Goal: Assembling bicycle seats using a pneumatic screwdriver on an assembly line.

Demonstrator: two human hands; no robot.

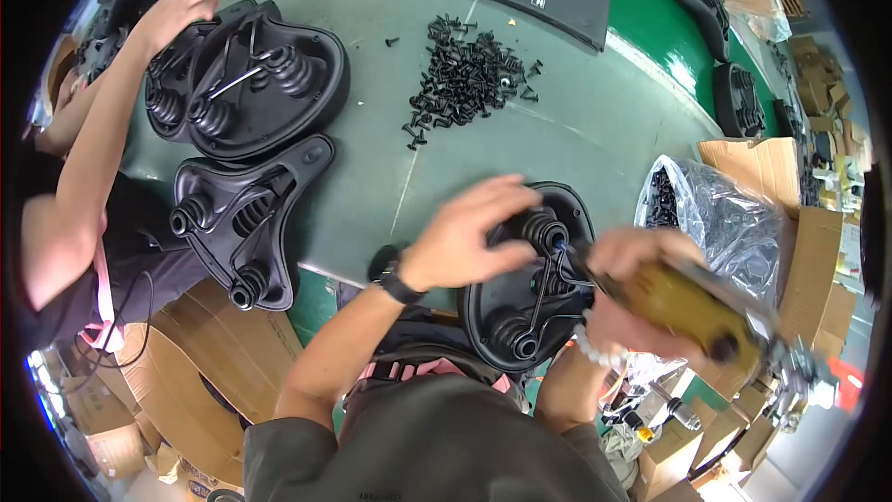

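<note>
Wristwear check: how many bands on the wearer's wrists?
2. Black band, at the wrist of the left hand; white bead bracelet, at the wrist of the right hand, which grips the yellow driver. No others visible.

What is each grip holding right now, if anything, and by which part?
The right grip holds a yellow power screwdriver around its front part, toward the bit. The left grip is open over the black seat, holding nothing.
</note>
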